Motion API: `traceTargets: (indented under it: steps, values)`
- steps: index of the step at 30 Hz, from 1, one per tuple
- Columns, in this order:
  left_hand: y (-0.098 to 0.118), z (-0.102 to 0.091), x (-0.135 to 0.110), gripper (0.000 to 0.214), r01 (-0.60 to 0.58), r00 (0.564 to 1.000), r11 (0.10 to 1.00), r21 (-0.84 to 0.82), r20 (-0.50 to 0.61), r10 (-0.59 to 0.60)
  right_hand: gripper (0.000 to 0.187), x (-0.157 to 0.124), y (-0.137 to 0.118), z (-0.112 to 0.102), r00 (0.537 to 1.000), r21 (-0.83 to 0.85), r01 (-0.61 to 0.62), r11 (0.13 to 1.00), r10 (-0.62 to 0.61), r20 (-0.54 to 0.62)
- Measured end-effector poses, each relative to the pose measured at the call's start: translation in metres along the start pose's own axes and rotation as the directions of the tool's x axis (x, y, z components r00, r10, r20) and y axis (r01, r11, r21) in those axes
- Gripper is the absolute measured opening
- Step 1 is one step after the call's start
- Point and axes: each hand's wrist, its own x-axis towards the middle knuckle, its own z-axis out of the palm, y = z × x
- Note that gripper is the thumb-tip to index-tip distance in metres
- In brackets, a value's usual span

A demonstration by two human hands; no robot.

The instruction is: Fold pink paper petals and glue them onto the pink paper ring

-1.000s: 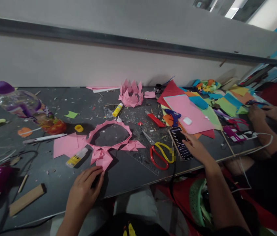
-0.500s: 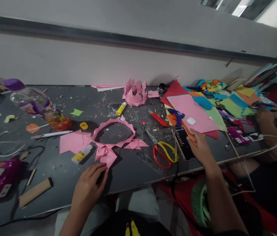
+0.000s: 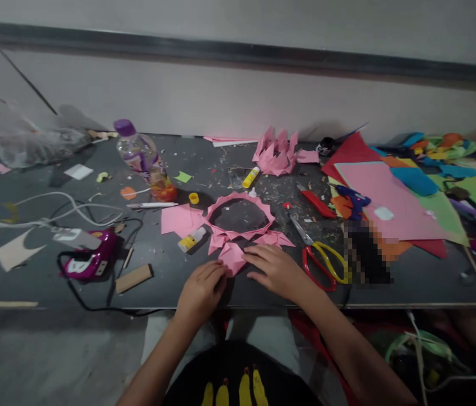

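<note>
A folded pink paper piece [image 3: 231, 256] lies near the front edge of the dark table [image 3: 170, 282], just below a ring of folded pink paper [image 3: 240, 217]. My left hand [image 3: 201, 290] rests at its left side, fingers curled and touching it. My right hand [image 3: 274, 269] lies on its right side, fingers stretched flat over the paper. A phone [image 3: 366, 254] lies on the table to the right, away from both hands.
Red-and-yellow scissors [image 3: 322, 259], a red cutter [image 3: 317, 206], glue sticks [image 3: 192, 239], a pink paper crown [image 3: 277, 152], a bottle [image 3: 145, 160], a purple glue gun [image 3: 92, 262] with cables, a wooden block [image 3: 134, 278] and a stack of coloured sheets [image 3: 390, 194] crowd the table.
My right hand left the phone and came left onto the pink folded piece. My left hand moved up to the piece. The view swung left.
</note>
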Motion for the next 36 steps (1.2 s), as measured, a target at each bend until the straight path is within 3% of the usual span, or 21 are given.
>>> traceTargets:
  steps: [7, 15, 25, 30, 36]
  values:
    - [-0.001, -0.004, 0.002, 0.015, 0.062, 0.995, 0.994, -0.09, 0.087, -0.054, 0.014, 0.007, -0.012, 0.011, 0.998, -0.114, 0.029, 0.993, -0.035, -0.057]
    - [-0.003, -0.005, -0.001, 0.017, 0.084, 0.994, 0.986, -0.143, 0.079, -0.073, 0.019, -0.009, -0.005, 0.017, 0.991, -0.069, 0.126, 0.99, -0.129, -0.037]
    - [0.003, -0.003, -0.007, 0.013, -0.003, 1.0, 0.996, -0.091, 0.024, 0.005, 0.023, -0.017, -0.016, 0.022, 0.997, 0.071, -0.042, 0.997, 0.046, -0.06]
    - [0.009, -0.011, -0.013, 0.019, -0.095, 0.99, 0.995, -0.005, 0.104, 0.095, 0.025, -0.016, -0.015, 0.025, 0.992, 0.149, -0.098, 0.984, 0.107, -0.06]
    - [0.008, -0.015, -0.014, 0.023, -0.16, 0.964, 0.987, 0.011, 0.215, 0.154, 0.024, -0.011, -0.016, 0.028, 0.981, 0.1, -0.181, 0.978, 0.187, -0.048]
